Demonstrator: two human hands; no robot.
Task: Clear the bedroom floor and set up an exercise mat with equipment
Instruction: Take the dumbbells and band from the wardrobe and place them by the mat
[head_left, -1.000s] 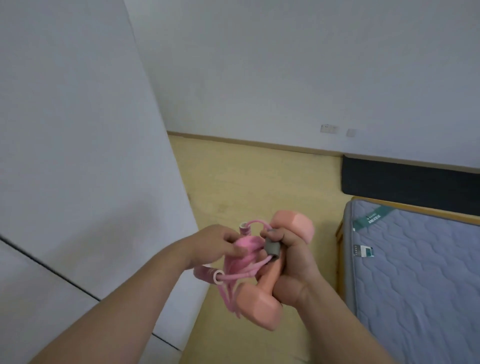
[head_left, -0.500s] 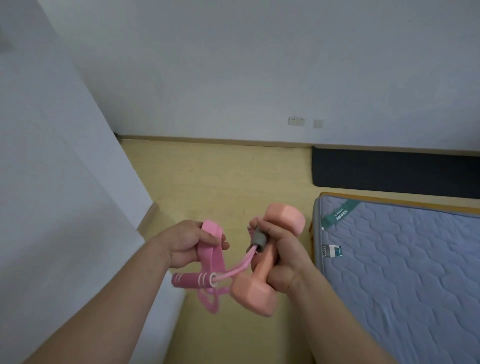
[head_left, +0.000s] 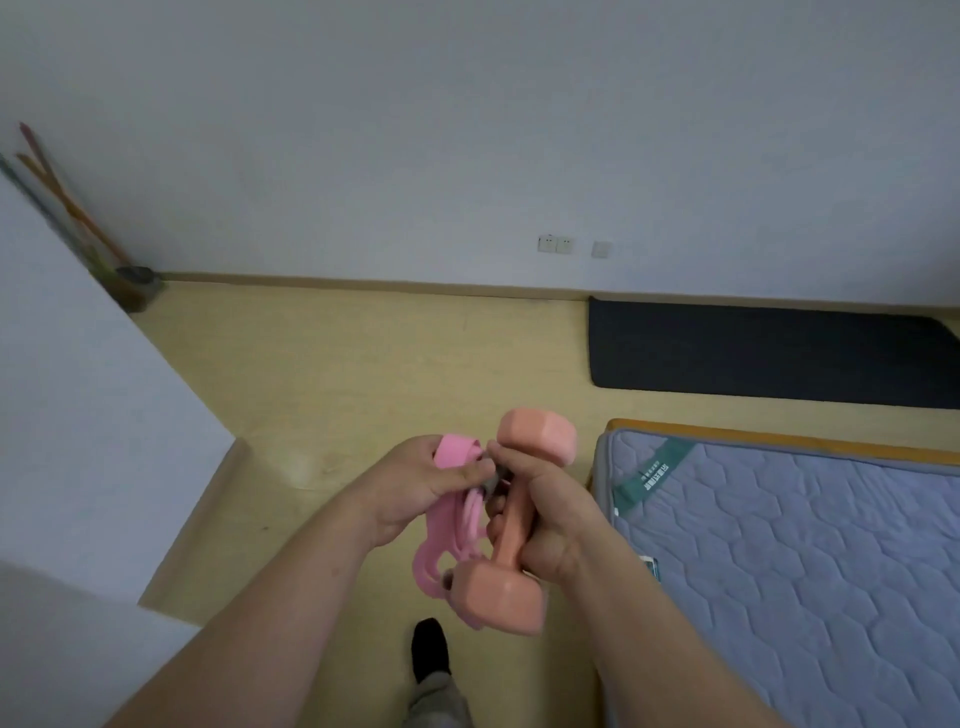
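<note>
Dumbbell (head_left: 537, 436) stood clamped in the right hand (head_left: 550, 519); the left hand (head_left: 421, 483) gripped the bunched pink resistance band (head_left: 452, 525) beside it, likely bundling both for the black exercise mat (head_left: 753, 353) lying by the wall (head_left: 467, 130).

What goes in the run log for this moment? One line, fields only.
left hand: holds band | right hand: grips dumbbell | mat: flat by wall | stage: equipment not yet on mat
</note>
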